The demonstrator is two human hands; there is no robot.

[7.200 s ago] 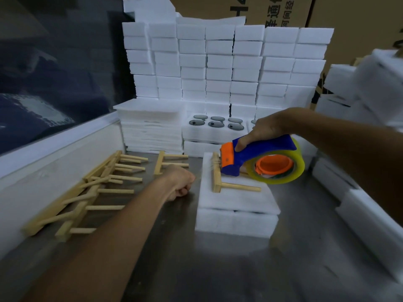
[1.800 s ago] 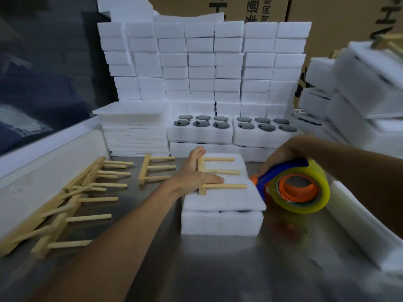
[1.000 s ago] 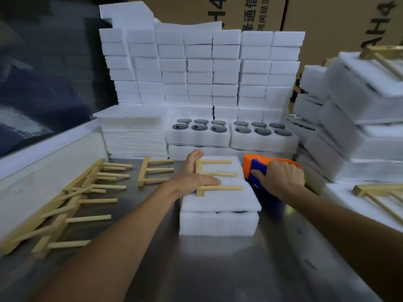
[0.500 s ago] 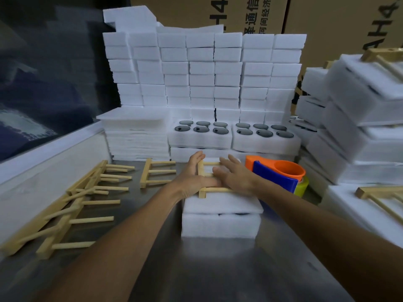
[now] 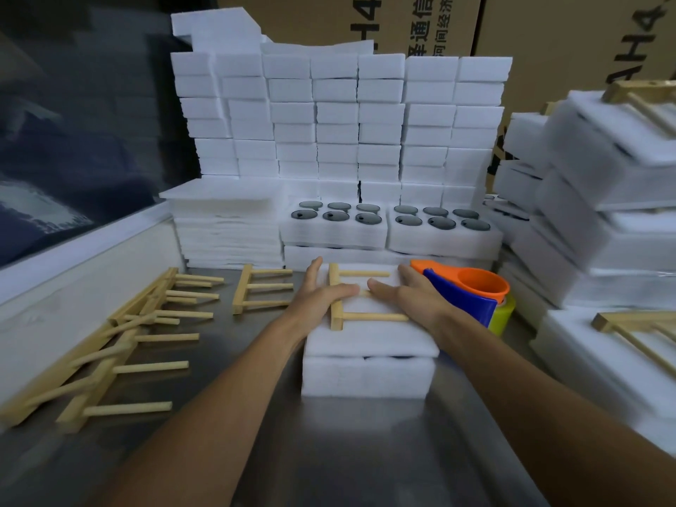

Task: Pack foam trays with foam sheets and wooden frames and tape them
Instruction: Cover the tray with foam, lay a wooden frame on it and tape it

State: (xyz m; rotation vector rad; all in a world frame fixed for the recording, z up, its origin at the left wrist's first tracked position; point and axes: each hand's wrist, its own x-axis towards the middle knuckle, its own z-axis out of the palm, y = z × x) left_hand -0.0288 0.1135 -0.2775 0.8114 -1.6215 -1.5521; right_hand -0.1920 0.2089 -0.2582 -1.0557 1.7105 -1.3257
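White foam makes up nearly everything on the steel counter (image 5: 365, 451). At the centre stands a foam tray (image 5: 365, 376) covered by a foam sheet (image 5: 369, 340), and on that sheet lies a wooden frame (image 5: 340, 309), a short bar with three prongs pointing right. The left hand (image 5: 322, 296) lies flat over the frame's bar, its grip spread, fingers straight and reaching across to the middle prong. The right hand (image 5: 406, 296) rests on the sheet just right of it, its grip likewise spread, fingertips nearly meeting those of the left hand over the middle prong. Neither hand curls round anything.

Just right of the tray, touching or very near its far right corner, a tape dispenser (image 5: 464, 294) with a blue body and orange hub stands on the counter, a yellowish tape roll (image 5: 503, 318) showing at its lower right.

On the left of the counter lies a loose heap of wooden frames (image 5: 120, 338), and a single spare frame (image 5: 259, 287) lies between that heap and the tray. At the far side, a stack of foam sheets (image 5: 226, 228) stands left of two open foam trays with round dark inserts (image 5: 334, 225), six holes in each. Behind them rises a wall of stacked foam blocks (image 5: 340, 118), backed by cardboard boxes (image 5: 420, 23). On the right, packed foam bundles (image 5: 603, 199) are piled up, some with wooden frames on top.
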